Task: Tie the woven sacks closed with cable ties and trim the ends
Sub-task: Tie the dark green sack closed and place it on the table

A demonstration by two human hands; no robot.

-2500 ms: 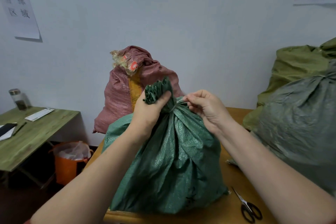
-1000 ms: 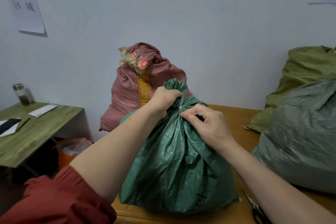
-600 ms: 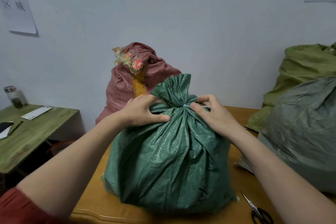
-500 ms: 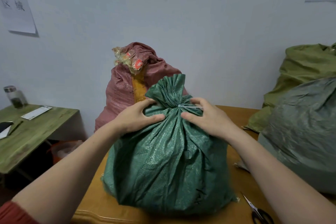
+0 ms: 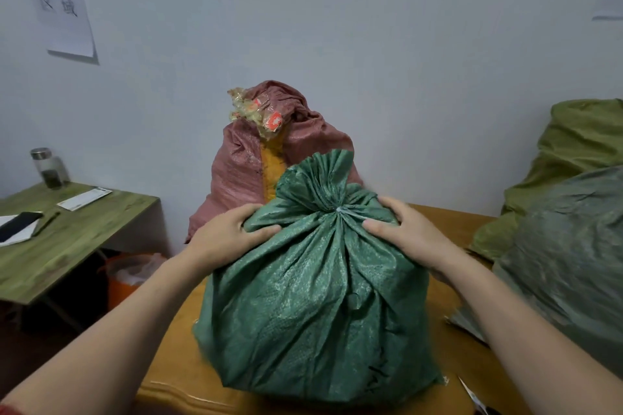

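Note:
A full dark green woven sack (image 5: 313, 307) stands on the wooden table (image 5: 175, 377) in front of me. Its gathered neck is cinched by a pale cable tie (image 5: 338, 210), with the fabric fanning out above it. My left hand (image 5: 229, 234) grips the sack's upper left shoulder. My right hand (image 5: 409, 229) grips its upper right shoulder, thumb lying just right of the tie. The blade tips of a pair of scissors (image 5: 473, 397) show at the bottom right edge.
A pink woven sack (image 5: 242, 172) with an open top stands behind against the wall. Olive (image 5: 573, 152) and grey-green (image 5: 566, 259) sacks fill the right side. A low green table (image 5: 64, 239) with a jar, phone and papers is at left, an orange bin (image 5: 124, 276) beside it.
My left hand let go of the sack's neck and moved down to its left shoulder. My right hand left the tie and slid to the right shoulder. The neck now stands free.

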